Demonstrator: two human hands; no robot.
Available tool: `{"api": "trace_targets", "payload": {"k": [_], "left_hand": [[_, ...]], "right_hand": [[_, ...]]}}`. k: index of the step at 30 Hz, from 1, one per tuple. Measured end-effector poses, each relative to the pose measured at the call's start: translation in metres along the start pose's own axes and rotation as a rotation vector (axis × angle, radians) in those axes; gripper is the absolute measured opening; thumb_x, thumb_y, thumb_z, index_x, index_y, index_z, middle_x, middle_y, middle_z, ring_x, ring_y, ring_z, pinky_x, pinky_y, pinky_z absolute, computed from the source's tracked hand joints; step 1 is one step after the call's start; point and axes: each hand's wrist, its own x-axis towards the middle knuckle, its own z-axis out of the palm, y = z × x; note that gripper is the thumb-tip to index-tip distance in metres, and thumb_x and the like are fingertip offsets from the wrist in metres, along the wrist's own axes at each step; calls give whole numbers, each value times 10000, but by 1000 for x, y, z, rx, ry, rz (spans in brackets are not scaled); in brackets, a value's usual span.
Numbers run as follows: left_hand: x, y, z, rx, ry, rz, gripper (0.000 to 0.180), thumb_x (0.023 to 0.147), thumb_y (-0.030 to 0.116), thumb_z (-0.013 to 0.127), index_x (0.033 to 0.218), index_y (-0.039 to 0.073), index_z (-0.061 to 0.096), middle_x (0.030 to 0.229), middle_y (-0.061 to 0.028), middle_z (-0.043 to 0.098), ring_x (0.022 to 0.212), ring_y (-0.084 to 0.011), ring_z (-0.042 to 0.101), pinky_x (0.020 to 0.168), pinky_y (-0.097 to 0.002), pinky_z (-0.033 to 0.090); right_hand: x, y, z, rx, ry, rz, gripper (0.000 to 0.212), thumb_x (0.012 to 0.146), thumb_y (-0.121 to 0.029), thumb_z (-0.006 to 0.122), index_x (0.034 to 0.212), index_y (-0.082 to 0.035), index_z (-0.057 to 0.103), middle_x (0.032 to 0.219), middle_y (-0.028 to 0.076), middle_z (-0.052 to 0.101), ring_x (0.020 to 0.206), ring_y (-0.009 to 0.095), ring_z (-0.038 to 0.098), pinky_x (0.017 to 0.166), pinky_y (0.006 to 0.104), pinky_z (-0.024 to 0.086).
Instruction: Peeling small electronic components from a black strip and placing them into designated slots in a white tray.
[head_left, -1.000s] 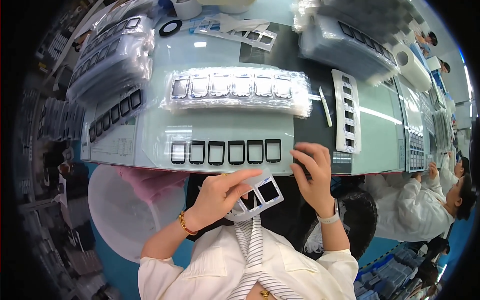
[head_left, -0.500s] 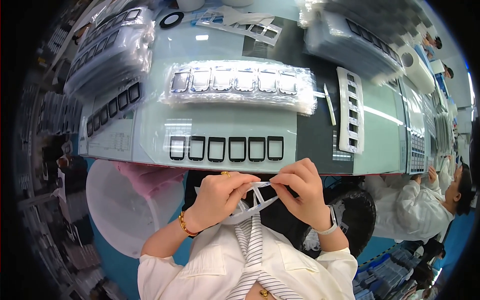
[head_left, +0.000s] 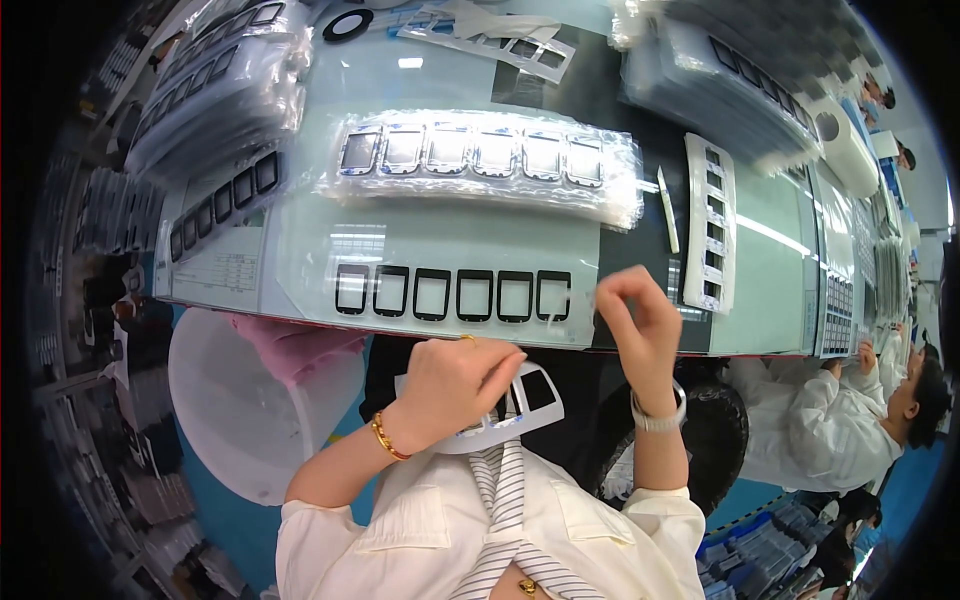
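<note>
My left hand (head_left: 445, 390) is closed on a white strip with window-like cutouts (head_left: 505, 433), held just off the table's front edge. The strip tilts, with its right end reaching past my fingertips. My right hand (head_left: 645, 325) is apart from it, raised over the table's front edge with thumb and fingers pinched together. What sits between those fingertips is too small to make out. A faint whitish streak shows on the glass to their left. Beyond the hands, a row of black rounded frames (head_left: 475, 317) lies on the table.
Behind the row lies a clear-wrapped stack of frames (head_left: 490, 190). A white-handled knife (head_left: 668, 215) and a white slotted strip (head_left: 728, 220) lie right. Bagged stacks (head_left: 215, 120) stand far left. A black-lined bin (head_left: 715, 430) and a translucent tub (head_left: 225, 430) are below the table.
My right hand has let go of the strip's end and moved up and right. The strip's right end has swung to show its face; my left hand still grips it.
</note>
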Motion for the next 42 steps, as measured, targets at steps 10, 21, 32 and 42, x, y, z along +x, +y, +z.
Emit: {"api": "trace_targets", "payload": {"k": [10,21,32,42], "left_hand": [[8,-8,26,303,49,166,250,889,140,764,1133,177,809,561,4,500,457,-181,519,451,-335,398],[10,-7,26,323,45,163,232,887,140,765,1111,179,813,556,4,497,451,-176,510,444,-329,385],[10,-8,25,365,47,182,271,884,157,774,1155,163,785,586,8,522,454,-175,535,442,-333,414],[14,-7,26,327,27,131,244,894,133,762,1137,147,782,613,-7,601,482,-180,587,443,-336,430]], "right_hand": [[13,37,6,-121,-64,-38,58,968,-29,726,997,16,705,932,15,628,820,86,559,766,236,449],[15,32,10,-178,-23,-67,43,896,-72,769,933,-67,748,819,7,672,758,149,589,808,316,419],[15,32,9,-216,-52,-94,44,928,-42,758,956,-22,730,867,21,633,800,132,549,771,279,434],[16,32,10,-243,-42,-119,44,917,-45,767,952,-36,743,833,20,629,798,147,547,768,290,432]]}}
